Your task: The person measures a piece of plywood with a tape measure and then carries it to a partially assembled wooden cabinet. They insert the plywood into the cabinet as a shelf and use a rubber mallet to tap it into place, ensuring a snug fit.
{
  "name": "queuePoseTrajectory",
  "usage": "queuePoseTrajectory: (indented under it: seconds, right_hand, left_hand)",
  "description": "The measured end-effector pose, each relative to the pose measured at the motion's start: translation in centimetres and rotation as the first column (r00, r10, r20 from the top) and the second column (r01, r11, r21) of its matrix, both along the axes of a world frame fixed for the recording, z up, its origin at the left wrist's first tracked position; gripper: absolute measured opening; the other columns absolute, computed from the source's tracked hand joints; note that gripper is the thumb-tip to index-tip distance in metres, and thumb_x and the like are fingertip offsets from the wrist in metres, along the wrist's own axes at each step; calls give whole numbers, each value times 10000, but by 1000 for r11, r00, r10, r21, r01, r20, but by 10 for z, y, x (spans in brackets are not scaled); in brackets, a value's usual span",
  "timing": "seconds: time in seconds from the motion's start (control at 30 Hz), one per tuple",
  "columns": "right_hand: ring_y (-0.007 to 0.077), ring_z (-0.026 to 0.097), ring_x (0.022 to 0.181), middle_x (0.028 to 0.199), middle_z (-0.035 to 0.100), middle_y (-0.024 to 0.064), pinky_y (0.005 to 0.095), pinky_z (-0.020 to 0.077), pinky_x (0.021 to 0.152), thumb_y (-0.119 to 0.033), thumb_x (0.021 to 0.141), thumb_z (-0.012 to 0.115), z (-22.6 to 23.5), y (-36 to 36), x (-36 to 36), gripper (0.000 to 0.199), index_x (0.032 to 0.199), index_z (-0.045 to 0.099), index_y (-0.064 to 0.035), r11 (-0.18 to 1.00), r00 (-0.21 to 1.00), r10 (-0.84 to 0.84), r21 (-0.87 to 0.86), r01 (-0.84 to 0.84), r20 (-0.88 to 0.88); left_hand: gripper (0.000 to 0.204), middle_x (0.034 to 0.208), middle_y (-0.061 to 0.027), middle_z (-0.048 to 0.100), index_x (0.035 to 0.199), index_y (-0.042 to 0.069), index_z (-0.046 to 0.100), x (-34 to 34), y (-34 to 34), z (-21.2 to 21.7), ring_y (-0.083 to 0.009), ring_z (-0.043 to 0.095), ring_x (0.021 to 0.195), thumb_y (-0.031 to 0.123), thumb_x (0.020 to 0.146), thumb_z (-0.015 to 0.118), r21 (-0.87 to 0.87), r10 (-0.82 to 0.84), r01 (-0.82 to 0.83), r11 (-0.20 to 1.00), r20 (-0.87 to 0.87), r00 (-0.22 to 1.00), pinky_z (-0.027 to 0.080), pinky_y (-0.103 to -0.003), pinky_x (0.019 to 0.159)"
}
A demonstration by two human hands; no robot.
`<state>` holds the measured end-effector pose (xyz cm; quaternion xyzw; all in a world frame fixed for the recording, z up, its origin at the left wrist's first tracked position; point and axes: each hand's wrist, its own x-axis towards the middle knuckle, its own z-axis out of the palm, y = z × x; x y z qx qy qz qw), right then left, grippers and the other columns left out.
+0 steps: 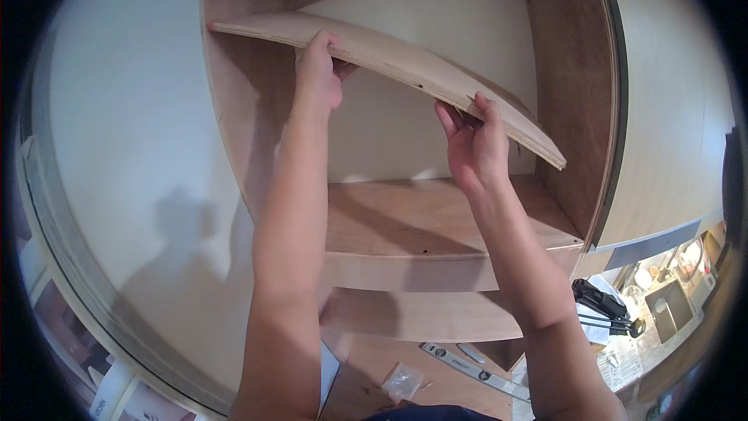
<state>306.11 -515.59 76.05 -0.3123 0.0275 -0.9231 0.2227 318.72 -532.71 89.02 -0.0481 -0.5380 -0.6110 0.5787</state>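
Both my arms reach up into an open wooden cabinet (573,70). Between them they hold a plywood shelf board (405,61), tilted so that its left end is higher than its right. My left hand (318,70) grips the board's front edge left of its middle, thumb on top and fingers underneath. Nearer the right end, my right hand (477,140) holds the same edge, with the thumb over the top and fingers below. The board's left end is close to the cabinet's left side panel (241,86); whether they touch, I cannot tell. Its right end sits apart from the right panel.
Below the board is the cabinet's fixed bottom shelf (405,222). Lower down, a spirit level (475,373) and a clear plastic bag (403,380) lie on a wooden surface. At right stand a closed cabinet door (674,101) and a cluttered counter with a sink (670,312). A white wall (132,109) is at left.
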Motion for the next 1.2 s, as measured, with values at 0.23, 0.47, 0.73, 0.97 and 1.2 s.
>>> queuePoseTrajectory:
  seconds: [0.23,0.47,0.73,0.97,1.2]
  right_hand:
    - [306,636,1042,1157,556,150,432,607,904,-168,1028,552,16,-1,-2,224,1151,505,14,996,995,-85,-25,84,-48]
    - [361,654,1010,1142,549,231,449,638,889,-140,1028,521,76,21,-38,263,1172,462,72,986,955,-162,-19,163,-248]
    - [415,591,1192,1308,482,281,511,607,1023,-160,1056,510,153,47,-73,348,1255,411,107,972,884,-195,35,231,-424]
    - [497,557,1276,1409,455,354,538,549,1078,-174,1066,491,212,45,-93,414,1362,382,95,936,812,-263,66,345,-522]
    - [410,614,1221,1359,525,289,502,593,1021,-246,1064,540,252,49,-102,464,1392,419,60,913,827,-257,154,378,-500]
  left_hand:
    - [317,1208,-151,588,1161,21,572,-1,-13,9,-312,599,1135,199,908,639,-101,-43,41,994,-13,999,586,-514,920]
    - [372,1231,-200,566,1208,6,542,-14,0,43,-353,580,1168,248,937,622,-114,-70,62,992,-62,996,595,-539,953]
    - [349,1017,-111,597,1133,55,617,-44,-14,83,-243,600,912,278,877,697,-105,-158,141,984,-175,972,585,-402,700]
    - [313,918,-66,609,1069,91,651,-54,-16,116,-208,587,745,320,864,709,-66,-141,130,989,-207,968,546,-330,607]
    - [402,1133,-79,589,1160,115,656,-60,-31,144,-198,554,980,389,871,701,-155,-176,143,978,-226,958,530,-415,839]
